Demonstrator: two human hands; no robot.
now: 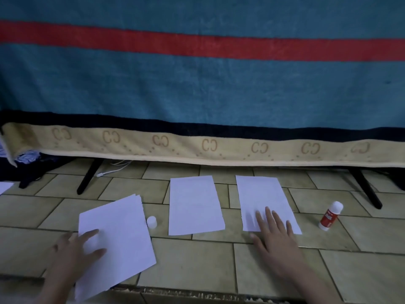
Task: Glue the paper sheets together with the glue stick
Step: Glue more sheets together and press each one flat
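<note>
- Left hand (74, 249) lies flat with open fingers on the left paper stack (116, 242), gripping nothing.
- Right hand (274, 235) presses flat, open, on the right sheet (260, 194).
- Glue stick (330, 215) lies right of it, apart.

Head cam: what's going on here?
A person is laying out paper on a tiled floor. The left hand rests on a tilted stack; the right hand lies flat on the right sheet. A middle sheet lies untouched. The glue stick lies further right, in nobody's hand; a small white cap stands beside the stack.
</note>
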